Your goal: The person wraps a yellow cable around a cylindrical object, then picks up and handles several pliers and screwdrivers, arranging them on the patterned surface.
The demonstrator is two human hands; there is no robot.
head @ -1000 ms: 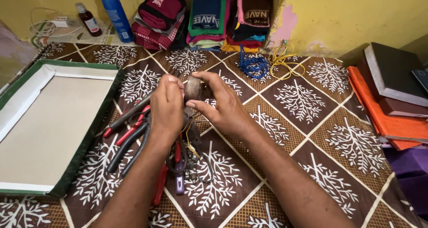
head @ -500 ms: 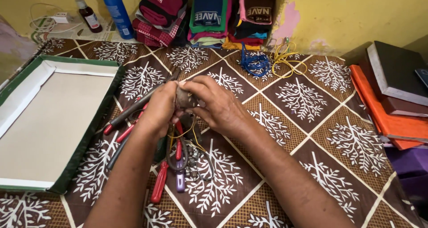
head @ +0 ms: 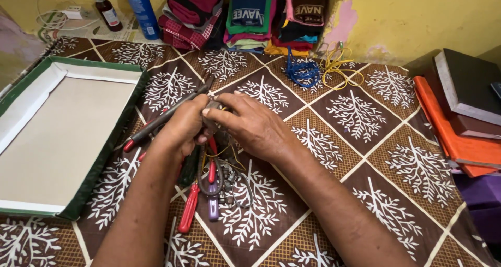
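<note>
Both hands are meeting at the centre of the frame over a patterned brown cloth [head: 365, 141], sharing one small grey-brown part [head: 211, 113] between them. The left hand [head: 180, 128] is cupping the part from the left with its fingers curled closed around it, likely to be steadying it, while the right hand [head: 255, 123] is pressing in from the right, fingertips pinching the part's top edge. What the part is cannot be told, since the fingers are hiding most of it. Thin yellow wires [head: 222, 155] are hanging down below the hands, seemingly trailing from the held piece. Just beneath, toward lower centre, a heap of tools is lying within easy reach: a red-handled screwdriver [head: 188, 209], dark-handled pliers [head: 211, 181] and a long tool [head: 162, 118] slanting out to the left from behind the left hand. At the left of the frame an open, shallow green-edged box [head: 109, 141] is sitting. Near the upper centre, coils of blue wire [head: 298, 73] and yellow wire [head: 339, 66] are resting beside folded clothes [head: 245, 16], and books [head: 464, 110] are stacked at the right edge.
</note>
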